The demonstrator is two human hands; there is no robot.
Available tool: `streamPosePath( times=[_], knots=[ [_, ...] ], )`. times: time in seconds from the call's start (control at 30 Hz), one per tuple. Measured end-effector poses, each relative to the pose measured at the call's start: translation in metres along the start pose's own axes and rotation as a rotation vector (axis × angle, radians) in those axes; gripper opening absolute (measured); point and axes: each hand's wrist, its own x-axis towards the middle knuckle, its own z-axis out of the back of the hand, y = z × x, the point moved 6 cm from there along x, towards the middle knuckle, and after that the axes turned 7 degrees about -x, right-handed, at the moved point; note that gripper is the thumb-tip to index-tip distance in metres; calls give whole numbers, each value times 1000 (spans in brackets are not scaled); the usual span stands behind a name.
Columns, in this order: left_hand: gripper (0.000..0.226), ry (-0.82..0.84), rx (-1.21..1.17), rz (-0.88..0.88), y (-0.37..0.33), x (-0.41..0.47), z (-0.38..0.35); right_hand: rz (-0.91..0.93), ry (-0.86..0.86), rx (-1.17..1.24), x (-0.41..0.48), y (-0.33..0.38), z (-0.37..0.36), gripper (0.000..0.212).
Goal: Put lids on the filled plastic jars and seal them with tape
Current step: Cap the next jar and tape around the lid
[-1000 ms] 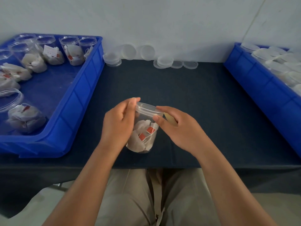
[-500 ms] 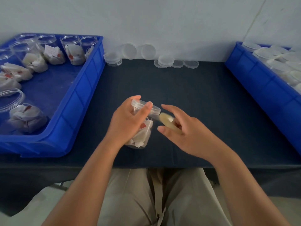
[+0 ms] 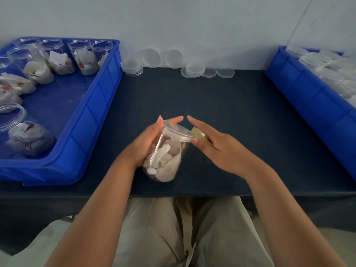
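Setting: pale wall behind a dark blue bench [image 3: 221, 105]; a person sits at its near edge.
Left tray [image 3: 92, 120]: blue, far left; holds open jars [image 3: 84, 60], filled, without lids.
Right tray [image 3: 308, 97]: blue, far right; holds lidded jars [image 3: 327, 68].
Spare lids [image 3: 194, 71]: clear, stacked and loose along the far edge by the wall.
Jar [image 3: 163, 160]: clear plastic, filled with white sachets, near the middle of the bench, tilted with its mouth to the far right; whether its base rests on the bench cannot be told.
Lid [image 3: 178, 132]: seated on the jar's mouth.
Left hand [image 3: 146, 145]: wrapped round the jar's left side, thumb up beside the lid.
Right hand [image 3: 217, 147]: fingers straight and close together, thumb tip touching the lid's rim; gripping nothing.
Tape [image 3: 198, 134]: short beige strip just behind the right fingers, beside the lid; what it is stuck to cannot be told.
Step, as judged: taping lid to jar wall.
Method advised: hold the jar steady, lay the strip across the seam between lid and wall, press it flat from the lid downward, leaving no lifted corner.
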Motion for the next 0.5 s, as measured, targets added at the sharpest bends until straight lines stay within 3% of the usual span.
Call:
streamPosePath(
  times=[0.07,0.13,0.27,0.33,0.47,0.5],
  knots=[
    [80,-3,-66,16,5,2,1,32,-28,-11,-1,8,-3,54],
    [79,-60,13,-33,0,1,2,36,-61,-1,-3,13,-3,51],
    [42,-481,404,-287,-28,-17,11,-19,-143,37,-12,16,-1,49],
    [32,-523,499,-241,-32,-25,5,-48,-160,30,-17,18,-1,49],
    [100,-541,654,-68,-21,-32,-20,-13,-238,-44,-23,37,-3,45],
    [106,-585,668,-79,-20,-32,-23,-9,-254,-57,-22,39,-4,45]
  ],
)
